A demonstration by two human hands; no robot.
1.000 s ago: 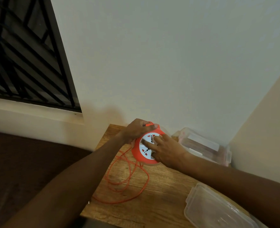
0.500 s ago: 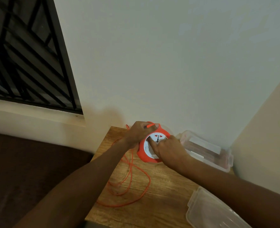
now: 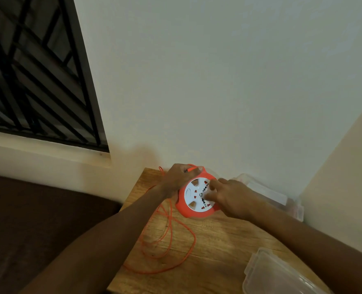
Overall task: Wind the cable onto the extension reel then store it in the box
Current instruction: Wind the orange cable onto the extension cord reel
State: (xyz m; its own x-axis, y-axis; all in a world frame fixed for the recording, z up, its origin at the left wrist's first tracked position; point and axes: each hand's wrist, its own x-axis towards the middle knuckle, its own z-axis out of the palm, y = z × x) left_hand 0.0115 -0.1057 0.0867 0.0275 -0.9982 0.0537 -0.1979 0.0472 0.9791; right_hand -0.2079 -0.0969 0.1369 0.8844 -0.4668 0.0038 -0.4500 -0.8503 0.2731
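An orange extension reel (image 3: pixel 185 210) with a white socket face stands tilted on the wooden table (image 3: pixel 218 240) near the wall. My left hand (image 3: pixel 178 179) grips its upper left rim by the orange handle. My right hand (image 3: pixel 228 196) rests on the white face, its fingertips pressing near the centre. Loose orange cable (image 3: pixel 169 247) lies in loops on the table in front of the reel and trails off the left edge. A clear plastic box (image 3: pixel 267 194) sits behind my right hand against the wall.
A clear plastic lid (image 3: pixel 271 274) lies at the table's near right corner. Walls close the table in behind and on the right. A dark floor (image 3: pixel 37 219) and a barred window (image 3: pixel 33 81) lie to the left.
The white face has turned under my right fingers, and that hand has shifted from the lower left of the face to its right side. The cable loops have shifted slightly.
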